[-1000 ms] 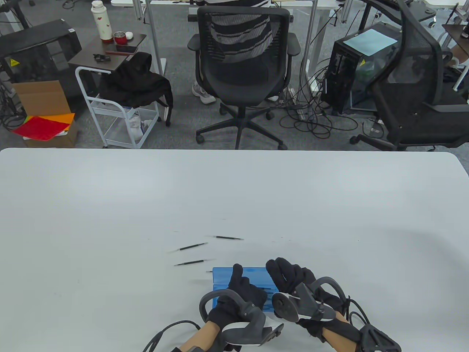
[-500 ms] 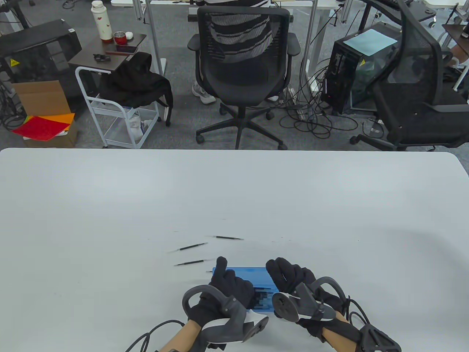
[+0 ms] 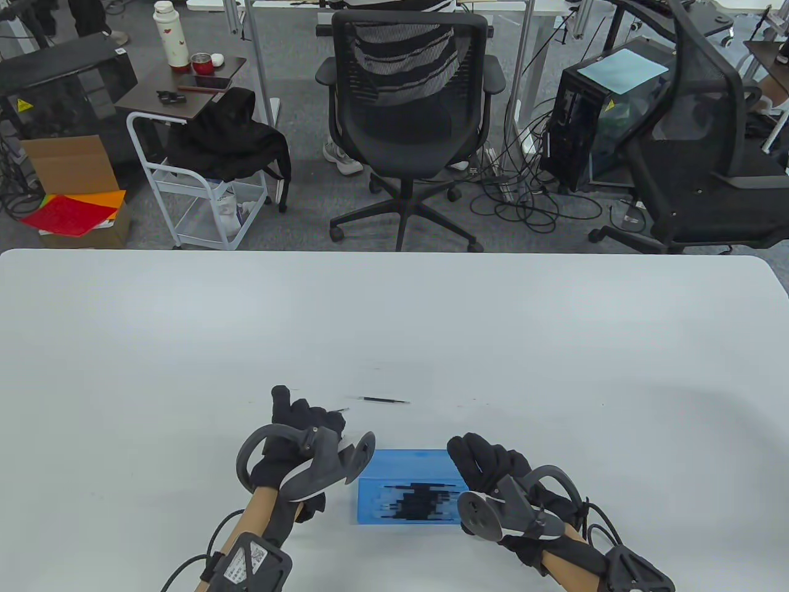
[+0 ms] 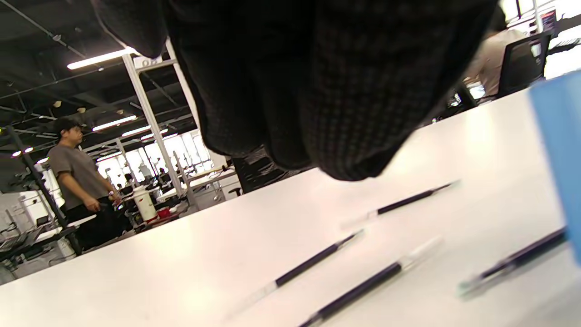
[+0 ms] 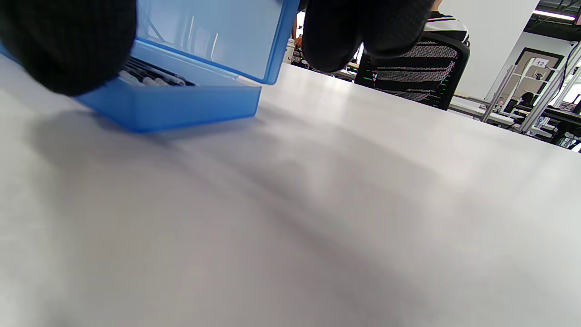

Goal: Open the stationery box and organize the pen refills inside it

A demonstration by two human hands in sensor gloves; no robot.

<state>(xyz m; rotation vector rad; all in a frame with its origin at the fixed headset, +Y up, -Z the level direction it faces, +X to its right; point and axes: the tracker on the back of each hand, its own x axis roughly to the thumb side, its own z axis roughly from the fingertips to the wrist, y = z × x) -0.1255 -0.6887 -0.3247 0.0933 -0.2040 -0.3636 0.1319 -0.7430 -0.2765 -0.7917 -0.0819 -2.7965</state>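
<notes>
We see the white table (image 3: 394, 320) filling the lower half of the table view, with a black mesh office chair (image 3: 404, 117) standing on the floor beyond its far edge.

Near the table's front edge lies the blue stationery box (image 3: 410, 487). In the right wrist view its lid (image 5: 213, 36) stands raised over the tray, and several refills lie side by side inside. The box sits between our two hands, touching the right one and apart from the left.

Our right hand (image 3: 493, 468) is at the box's right end, its fingers curled over the far right corner. In the right wrist view a fingertip presses against the tray's near end while others sit at the lid's edge, so this hand grips the box.

Our left hand (image 3: 302, 425) is just left of the box and slightly farther from us, over the loose refills. One finger points straight away from us and the rest are bent downward. We cannot tell whether it is pinching a refill; in the left wrist view the gloved fingers hang above the table surface and nothing shows between them.

Four pen refills (image 4: 317, 256) lie on the table in the left wrist view, below and beyond the left fingers. In the table view only the farthest one (image 3: 385, 401) shows in full, well clear of both hands.
</notes>
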